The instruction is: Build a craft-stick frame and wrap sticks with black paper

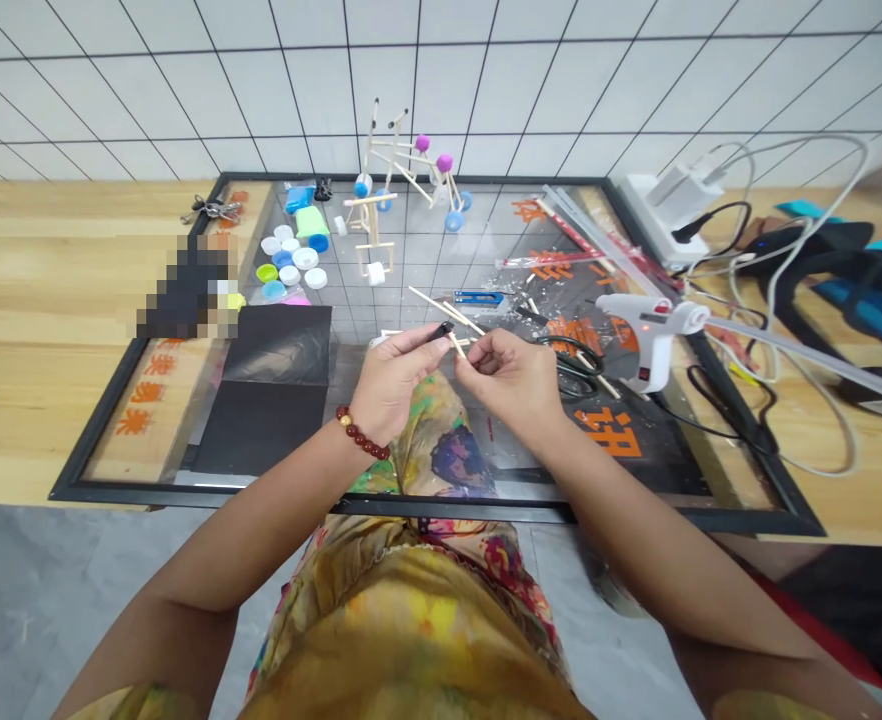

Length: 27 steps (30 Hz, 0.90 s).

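My left hand (pixel 392 375), with a beaded bracelet on the wrist, pinches a small black piece (pixel 441 331) between thumb and fingertips. I cannot make out what the piece is. Close beside it, my right hand (pixel 514 380) has its fingers closed on a short wooden stick (pixel 457 346), whose tip is at or near the black piece; contact is unclear. Just beyond the hands lie loose wooden sticks (pixel 435 302) and a blue utility knife (pixel 478 298). Dark-handled scissors (pixel 580 372) rest right of my right hand, partly covered by it.
Stick models with wheels and pink balls (pixel 445 163) stand at the back. Bottle caps (pixel 305 258) and black sheets (pixel 261 420) lie left. A white glue gun (pixel 651 335), power strip (pixel 658 220) and tangled cables occupy the right. A black frame (pixel 411 508) edges the glass.
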### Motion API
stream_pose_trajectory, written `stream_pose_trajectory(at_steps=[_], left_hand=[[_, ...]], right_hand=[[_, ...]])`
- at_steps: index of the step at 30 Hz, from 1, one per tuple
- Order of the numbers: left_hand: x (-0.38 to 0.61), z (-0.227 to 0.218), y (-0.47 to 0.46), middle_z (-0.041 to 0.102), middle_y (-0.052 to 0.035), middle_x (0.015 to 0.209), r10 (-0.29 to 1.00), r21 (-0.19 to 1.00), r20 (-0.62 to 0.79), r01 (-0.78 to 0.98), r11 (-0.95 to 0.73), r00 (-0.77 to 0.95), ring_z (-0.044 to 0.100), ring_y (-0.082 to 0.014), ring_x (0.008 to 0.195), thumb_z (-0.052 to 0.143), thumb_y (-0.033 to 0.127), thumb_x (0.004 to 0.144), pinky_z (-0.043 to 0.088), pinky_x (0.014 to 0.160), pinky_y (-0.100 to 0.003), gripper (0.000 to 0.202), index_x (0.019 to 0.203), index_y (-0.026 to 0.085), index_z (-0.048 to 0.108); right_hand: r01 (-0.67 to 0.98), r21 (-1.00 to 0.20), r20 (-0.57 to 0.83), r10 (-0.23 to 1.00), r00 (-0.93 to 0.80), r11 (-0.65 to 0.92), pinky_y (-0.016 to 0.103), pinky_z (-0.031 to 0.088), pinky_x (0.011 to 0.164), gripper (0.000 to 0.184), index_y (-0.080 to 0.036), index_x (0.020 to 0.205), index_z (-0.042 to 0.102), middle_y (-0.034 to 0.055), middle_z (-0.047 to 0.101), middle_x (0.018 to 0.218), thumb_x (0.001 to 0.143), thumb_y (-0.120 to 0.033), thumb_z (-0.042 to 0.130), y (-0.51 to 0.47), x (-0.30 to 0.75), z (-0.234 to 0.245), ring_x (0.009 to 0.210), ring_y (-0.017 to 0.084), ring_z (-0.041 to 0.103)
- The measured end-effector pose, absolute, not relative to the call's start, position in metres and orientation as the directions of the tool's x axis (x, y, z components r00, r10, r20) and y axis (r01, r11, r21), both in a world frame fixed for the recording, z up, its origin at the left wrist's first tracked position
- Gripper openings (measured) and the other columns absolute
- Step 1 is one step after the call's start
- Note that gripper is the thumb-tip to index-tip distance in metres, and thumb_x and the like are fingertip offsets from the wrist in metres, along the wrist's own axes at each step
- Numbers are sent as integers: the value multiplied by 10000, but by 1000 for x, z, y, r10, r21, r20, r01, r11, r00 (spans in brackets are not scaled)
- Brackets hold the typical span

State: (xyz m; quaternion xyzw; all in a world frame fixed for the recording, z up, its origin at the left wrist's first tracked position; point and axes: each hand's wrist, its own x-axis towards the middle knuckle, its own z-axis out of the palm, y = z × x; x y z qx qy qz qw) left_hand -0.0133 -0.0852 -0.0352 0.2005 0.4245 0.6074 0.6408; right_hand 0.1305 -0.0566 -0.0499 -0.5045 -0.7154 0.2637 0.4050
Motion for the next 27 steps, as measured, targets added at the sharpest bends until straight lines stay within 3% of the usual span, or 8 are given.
stream_pose_trajectory(at_steps=[11, 16, 20, 23, 27], left_hand=[[-9, -37, -84, 731, 4, 769, 937, 807, -275, -581, 103, -216, 645, -88, 712, 855, 106, 643, 485, 791, -256, 157, 736, 159, 740], [-11, -37, -85, 734, -13, 794, 940, 820, -266, -563, 104, -213, 640, -92, 719, 823, 133, 689, 484, 763, -245, 98, 750, 154, 750], [-13, -36, -85, 733, -15, 798, 948, 832, -248, -545, 103, -200, 631, -97, 707, 803, 140, 705, 479, 739, -249, 74, 765, 160, 764], [-13, -36, -85, 737, -24, 824, 952, 826, -238, -556, 95, -191, 646, -107, 745, 796, 143, 695, 488, 774, -258, 74, 763, 155, 769], [-12, -37, -85, 743, -40, 851, 955, 819, -231, -567, 88, -185, 654, -111, 765, 806, 153, 663, 484, 819, -270, 105, 761, 145, 769]], right_hand=[[624, -656, 391, 898, -202, 426, 253, 377, 523, 192, -226, 645, 540, -26, 584, 532, 780, -290, 661, -61, 133, -54, 497, 115, 531], [558, -693, 383, 889, -252, 457, 256, 428, 559, 102, -225, 766, 604, -19, 632, 626, 770, -287, 684, -62, 135, -51, 534, 116, 559], [448, -751, 378, 872, -310, 485, 264, 481, 604, 203, -210, 930, 668, 7, 679, 761, 763, -316, 717, -61, 136, -48, 590, 120, 584], [384, -788, 373, 870, -322, 481, 262, 478, 598, 119, -199, 860, 698, 12, 677, 718, 825, -304, 655, -61, 135, -46, 595, 122, 577], [367, -806, 370, 879, -299, 464, 265, 460, 590, 137, -197, 762, 708, 9, 684, 680, 830, -298, 645, -60, 134, -46, 580, 120, 556]])
